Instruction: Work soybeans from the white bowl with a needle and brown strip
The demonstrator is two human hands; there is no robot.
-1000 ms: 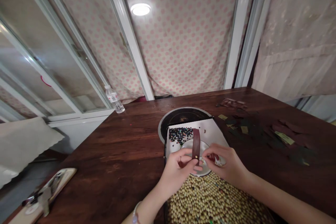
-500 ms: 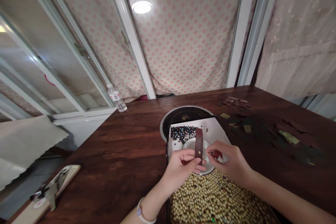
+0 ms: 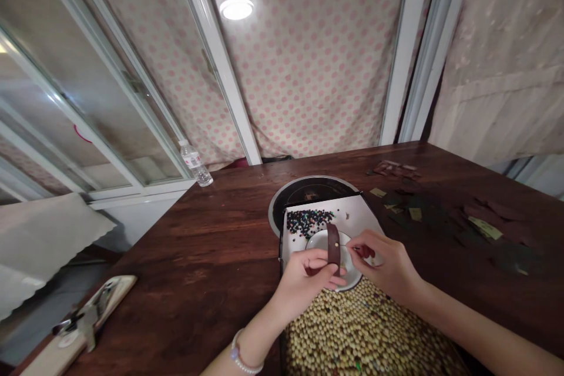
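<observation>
My left hand [image 3: 309,273] is closed on the lower part of a brown leather strip [image 3: 333,258], which stands upright over a white bowl [image 3: 316,239]. A small pale gold bead or stud [image 3: 337,244] shows on the strip's right side. My right hand [image 3: 382,258] is closed in a pinch on a thin needle-like thing [image 3: 351,246], its tip at the bead. Its exact kind is too small to tell. The bowl rests on a white-lined tray [image 3: 359,211]. Many round tan beads [image 3: 343,329] fill the tray's near part.
Dark beads [image 3: 306,222] lie at the tray's far left, near a round black plate [image 3: 308,188] set in the wooden table [image 3: 198,247]. Brown scraps [image 3: 497,217] are spread at right. A wooden board with a metal clamp [image 3: 88,320] lies at left. A water bottle [image 3: 197,165] stands behind.
My right hand has risen slightly, and the needle-like thing now reaches the bead. The bead sits higher on the strip, whose top leans a little left and toward me.
</observation>
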